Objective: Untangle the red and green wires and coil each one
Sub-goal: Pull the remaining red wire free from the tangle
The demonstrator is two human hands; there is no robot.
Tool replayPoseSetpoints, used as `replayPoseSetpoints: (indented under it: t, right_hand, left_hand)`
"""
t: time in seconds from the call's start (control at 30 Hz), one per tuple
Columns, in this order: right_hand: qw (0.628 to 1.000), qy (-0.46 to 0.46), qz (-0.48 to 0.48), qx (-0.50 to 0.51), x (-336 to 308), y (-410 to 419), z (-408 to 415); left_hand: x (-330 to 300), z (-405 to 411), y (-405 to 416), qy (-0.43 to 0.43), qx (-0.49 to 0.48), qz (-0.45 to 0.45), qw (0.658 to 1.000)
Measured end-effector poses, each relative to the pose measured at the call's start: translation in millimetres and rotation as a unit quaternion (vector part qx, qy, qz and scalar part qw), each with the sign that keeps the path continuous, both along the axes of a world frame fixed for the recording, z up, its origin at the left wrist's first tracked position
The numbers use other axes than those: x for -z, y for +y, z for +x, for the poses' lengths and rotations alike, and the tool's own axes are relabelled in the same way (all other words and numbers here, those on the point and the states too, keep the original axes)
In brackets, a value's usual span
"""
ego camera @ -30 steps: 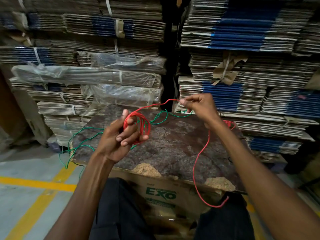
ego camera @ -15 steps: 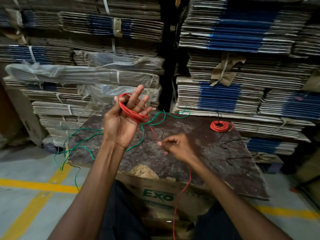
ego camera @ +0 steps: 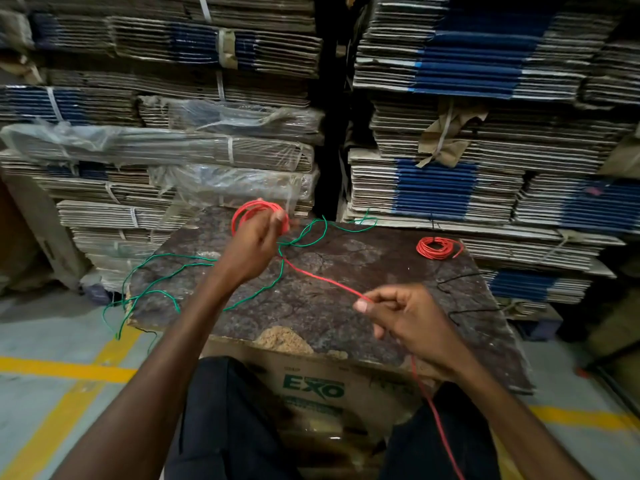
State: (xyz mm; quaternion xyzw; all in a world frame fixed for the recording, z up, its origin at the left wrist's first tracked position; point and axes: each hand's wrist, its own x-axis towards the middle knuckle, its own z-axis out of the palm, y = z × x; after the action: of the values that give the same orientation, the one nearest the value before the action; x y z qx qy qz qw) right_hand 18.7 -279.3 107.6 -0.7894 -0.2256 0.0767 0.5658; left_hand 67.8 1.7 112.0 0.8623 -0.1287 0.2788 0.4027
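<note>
My left hand (ego camera: 256, 237) is raised over the far side of the dark board (ego camera: 346, 306) and grips a small coil of the red wire (ego camera: 254, 207). From that coil a straight red strand (ego camera: 322, 278) runs down to my right hand (ego camera: 405, 320), which pinches it between thumb and fingers; the rest of the strand hangs past my right knee. The green wire (ego camera: 162, 271) lies loose across the board, trailing off its left edge and looping at the far side behind my left hand.
A second, finished red coil (ego camera: 437, 247) lies at the board's far right. A thin black wire (ego camera: 460, 277) lies near the right edge. The board sits on an EXO carton (ego camera: 315, 389). Stacks of flattened cardboard (ego camera: 450, 116) wall in the back.
My left hand turned over, its fingers closing round the red coil. My right hand slid along the strand, moving right and nearer to me, drawing the strand straight.
</note>
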Motion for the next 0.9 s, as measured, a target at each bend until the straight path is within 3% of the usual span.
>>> replayPoseSetpoints:
  t: [0.1, 0.2, 0.3, 0.4, 0.67, 0.9]
  right_hand:
    - [0.995, -0.095, -0.012, 0.021, -25.7, -11.0, 6.4]
    - [0.974, -0.210, -0.047, 0.073, -48.3, -18.6, 17.9]
    - [0.919, -0.356, -0.121, 0.119, -65.4, -17.1, 33.6]
    - [0.881, -0.421, -0.158, 0.151, -75.7, -12.1, 57.9]
    - [0.875, -0.398, -0.231, 0.152, -57.3, 5.0, 113.7]
    - [0.924, -0.279, -0.228, 0.129, -30.5, 6.4, 128.2]
  left_hand:
    - [5.5, -6.4, -11.8, 0.002, 0.007, 0.088, 0.996]
    - [8.7, -9.1, -14.5, 0.036, 0.020, 0.107, 0.993]
    - [6.8, -15.8, -20.1, 0.088, 0.031, 0.085, 0.992]
    - [2.5, -28.2, -27.6, 0.150, 0.103, 0.013, 0.983]
    - [-6.7, -52.9, -32.2, 0.222, 0.220, -0.204, 0.928]
    - [-9.4, -53.3, -32.9, 0.187, 0.250, -0.440, 0.842]
